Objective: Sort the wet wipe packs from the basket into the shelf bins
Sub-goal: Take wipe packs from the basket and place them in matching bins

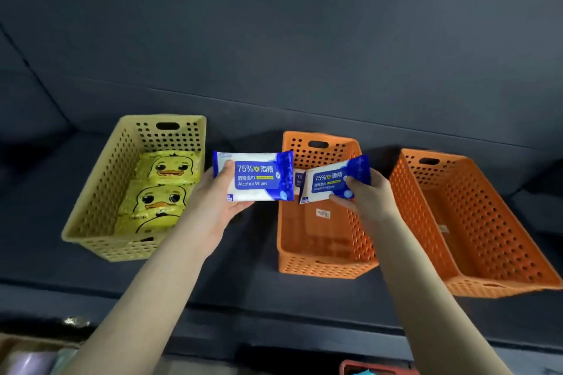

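**Two alcohol wipe packs held above the bins**

On my feed the left hand (pixel 213 204) grips a blue-and-white plastic pack of alcohol wipes (pixel 256 176) by its left end, thumb laid on the printed face, fingers curled beneath. That pack sits level in front of the gap between the pale yellow perforated plastic bin (pixel 97 192) and the middle orange perforated plastic bin (pixel 323 243). The right hand (pixel 368 192) pinches a second matching wipe pack (pixel 329 183) at its right end, thumb on top, fingers under. It tilts, left end lower, over the far half of the middle orange bin. A third blue pack (pixel 299 178) peeks out behind it; I cannot tell whether it lies in the bin. Yellow duck-print wipe packs (pixel 166 167) lie in the yellow bin. Another orange perforated bin (pixel 487 222) stands further right on the dark shelf (pixel 243 253).
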